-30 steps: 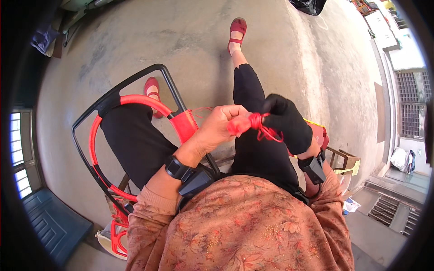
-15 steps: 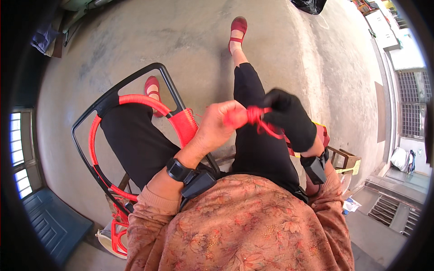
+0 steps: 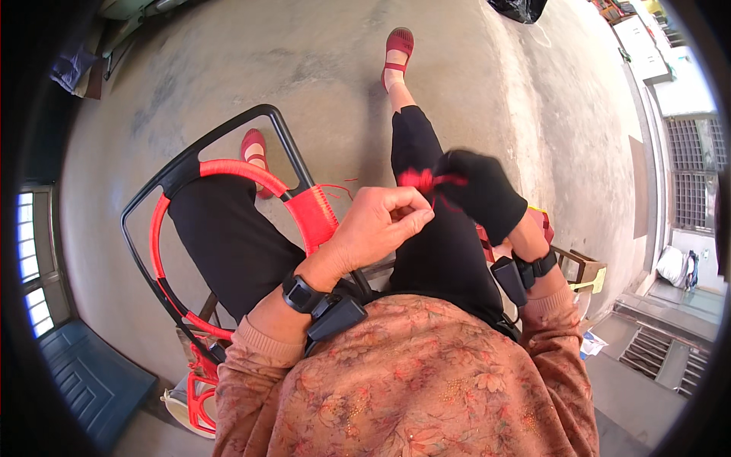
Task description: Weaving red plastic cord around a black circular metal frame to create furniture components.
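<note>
My right hand, in a black glove, is closed on a small blurred bundle of red cord, whose loose loops hang by the fingers. Just left of it, my bare left hand has thumb and forefinger pinched together, with a thin red strand at their tips. Over my left thigh lies a black tubular frame that looks like part of a chair. Its inner ring is wrapped in red cord, and a wide red wound band joins ring and side bar. A loose red strand runs from that band's top.
Red plastic parts rest on a round pale container at the lower left, near a dark blue panel. A wooden stool or crate stands beyond my right wrist. At the top lies a black bag on the concrete floor.
My left hand has come off the cord bundle and moved down, its fingers now pinched. The bundle stays with my gloved right hand. The strand by the frame shows more slack.
</note>
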A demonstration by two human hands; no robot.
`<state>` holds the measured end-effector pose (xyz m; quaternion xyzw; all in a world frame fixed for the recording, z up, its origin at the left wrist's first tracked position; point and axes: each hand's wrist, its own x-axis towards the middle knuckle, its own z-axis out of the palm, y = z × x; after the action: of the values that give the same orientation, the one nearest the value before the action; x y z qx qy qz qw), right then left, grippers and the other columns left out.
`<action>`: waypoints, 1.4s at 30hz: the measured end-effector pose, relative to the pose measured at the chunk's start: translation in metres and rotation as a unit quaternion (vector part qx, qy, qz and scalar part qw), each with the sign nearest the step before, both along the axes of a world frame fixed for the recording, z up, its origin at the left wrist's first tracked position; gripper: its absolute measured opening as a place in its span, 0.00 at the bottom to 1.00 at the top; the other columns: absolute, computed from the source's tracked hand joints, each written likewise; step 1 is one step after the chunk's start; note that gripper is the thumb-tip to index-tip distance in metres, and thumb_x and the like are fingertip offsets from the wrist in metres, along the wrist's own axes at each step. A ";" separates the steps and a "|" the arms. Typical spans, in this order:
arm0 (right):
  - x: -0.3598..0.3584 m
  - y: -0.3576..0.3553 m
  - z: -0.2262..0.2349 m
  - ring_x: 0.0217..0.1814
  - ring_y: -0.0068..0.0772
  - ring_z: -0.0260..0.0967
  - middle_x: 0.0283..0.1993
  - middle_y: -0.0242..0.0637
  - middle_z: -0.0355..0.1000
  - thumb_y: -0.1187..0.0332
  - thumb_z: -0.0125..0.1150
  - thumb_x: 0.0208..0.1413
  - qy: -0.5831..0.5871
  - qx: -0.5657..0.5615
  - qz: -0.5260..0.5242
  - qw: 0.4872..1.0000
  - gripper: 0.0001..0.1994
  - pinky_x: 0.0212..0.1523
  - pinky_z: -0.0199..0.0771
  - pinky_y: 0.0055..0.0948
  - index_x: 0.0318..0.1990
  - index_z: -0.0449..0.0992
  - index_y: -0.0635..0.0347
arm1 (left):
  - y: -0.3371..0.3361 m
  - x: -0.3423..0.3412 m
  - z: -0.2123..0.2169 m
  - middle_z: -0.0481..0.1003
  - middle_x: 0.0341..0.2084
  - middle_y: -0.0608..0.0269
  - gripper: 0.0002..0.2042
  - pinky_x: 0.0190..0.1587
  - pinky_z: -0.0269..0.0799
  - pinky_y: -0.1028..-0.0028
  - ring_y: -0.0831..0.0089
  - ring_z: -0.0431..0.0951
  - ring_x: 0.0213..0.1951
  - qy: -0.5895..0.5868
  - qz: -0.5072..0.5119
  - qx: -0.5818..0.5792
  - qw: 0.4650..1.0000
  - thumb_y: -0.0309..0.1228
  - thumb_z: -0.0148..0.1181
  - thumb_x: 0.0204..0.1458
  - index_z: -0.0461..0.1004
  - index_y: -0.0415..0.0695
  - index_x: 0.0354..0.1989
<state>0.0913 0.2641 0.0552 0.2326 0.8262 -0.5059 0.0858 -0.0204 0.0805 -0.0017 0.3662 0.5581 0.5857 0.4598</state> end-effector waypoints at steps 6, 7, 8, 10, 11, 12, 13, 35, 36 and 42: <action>0.007 0.000 0.003 0.38 0.22 0.72 0.35 0.32 0.75 0.77 0.64 0.49 0.043 -0.243 -0.012 0.969 0.06 0.40 0.72 0.24 0.36 0.77 0.63 | 0.004 -0.007 -0.003 0.68 0.20 0.78 0.06 0.27 0.61 0.83 0.90 0.64 0.25 0.048 0.050 0.007 0.998 0.27 0.61 0.59 0.75 0.39 0.31; 0.006 0.001 0.002 0.40 0.19 0.71 0.37 0.31 0.75 0.78 0.64 0.50 0.081 -0.205 -0.081 0.972 0.06 0.40 0.72 0.23 0.36 0.77 0.65 | 0.004 -0.008 -0.002 0.68 0.20 0.79 0.06 0.27 0.61 0.83 0.90 0.64 0.25 0.098 0.025 -0.017 0.995 0.28 0.61 0.59 0.75 0.39 0.31; 0.003 0.001 -0.001 0.39 0.20 0.72 0.37 0.32 0.75 0.77 0.64 0.49 0.095 -0.161 -0.139 0.973 0.07 0.40 0.72 0.24 0.37 0.77 0.64 | 0.003 -0.002 0.000 0.68 0.21 0.78 0.06 0.28 0.62 0.83 0.90 0.64 0.25 0.037 0.022 -0.085 0.995 0.27 0.61 0.59 0.75 0.38 0.32; 0.001 0.002 -0.002 0.37 0.22 0.72 0.36 0.33 0.75 0.75 0.65 0.48 0.096 -0.028 -0.116 0.988 0.08 0.40 0.72 0.25 0.37 0.77 0.63 | 0.000 0.001 0.003 0.69 0.22 0.77 0.05 0.28 0.63 0.83 0.90 0.65 0.25 -0.006 0.020 -0.058 0.998 0.27 0.60 0.59 0.76 0.38 0.33; 0.000 0.003 -0.002 0.37 0.23 0.72 0.35 0.34 0.75 0.75 0.66 0.48 0.071 0.064 -0.047 0.994 0.09 0.39 0.72 0.26 0.38 0.77 0.63 | -0.001 0.000 0.003 0.69 0.22 0.77 0.05 0.28 0.63 0.83 0.90 0.65 0.26 -0.030 0.020 -0.033 0.999 0.27 0.60 0.59 0.76 0.38 0.33; 0.002 0.003 -0.001 0.36 0.24 0.73 0.35 0.35 0.75 0.74 0.66 0.48 0.012 0.156 0.009 0.988 0.09 0.39 0.72 0.26 0.38 0.77 0.62 | -0.001 0.000 0.003 0.69 0.22 0.77 0.05 0.28 0.63 0.84 0.90 0.66 0.26 -0.026 0.039 -0.030 0.998 0.27 0.60 0.59 0.76 0.38 0.34; 0.003 0.003 0.001 0.36 0.23 0.72 0.33 0.34 0.74 0.74 0.66 0.48 0.016 0.090 0.076 0.993 0.08 0.39 0.72 0.26 0.37 0.77 0.62 | 0.000 -0.002 0.003 0.70 0.23 0.77 0.05 0.29 0.64 0.84 0.90 0.66 0.26 -0.024 0.055 -0.017 0.998 0.26 0.60 0.59 0.76 0.38 0.34; 0.005 -0.003 0.002 0.38 0.20 0.71 0.36 0.30 0.75 0.78 0.63 0.51 -0.067 0.032 -0.040 0.996 0.11 0.43 0.72 0.21 0.43 0.75 0.65 | -0.003 0.005 0.012 0.72 0.21 0.74 0.05 0.28 0.65 0.81 0.88 0.67 0.26 0.005 0.007 0.016 1.000 0.26 0.58 0.60 0.77 0.38 0.34; 0.008 -0.006 0.004 0.42 0.21 0.71 0.40 0.31 0.75 0.77 0.63 0.51 -0.067 -0.107 -0.014 0.992 0.14 0.45 0.72 0.22 0.47 0.74 0.64 | -0.004 0.005 0.014 0.72 0.21 0.75 0.06 0.29 0.64 0.82 0.89 0.67 0.26 -0.016 0.024 0.021 0.999 0.26 0.58 0.60 0.76 0.38 0.33; 0.033 -0.014 0.004 0.50 0.24 0.69 0.46 0.34 0.73 0.68 0.72 0.44 0.032 -0.209 0.031 0.977 0.26 0.51 0.70 0.28 0.53 0.73 0.62 | -0.003 -0.001 0.021 0.74 0.23 0.68 0.04 0.29 0.68 0.79 0.83 0.72 0.25 0.129 0.121 0.006 0.984 0.26 0.60 0.58 0.75 0.37 0.33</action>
<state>0.1242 0.2500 0.0595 0.1675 0.7115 -0.6715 0.1214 -0.0210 0.0771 0.0191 0.3710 0.6495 0.5880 0.3077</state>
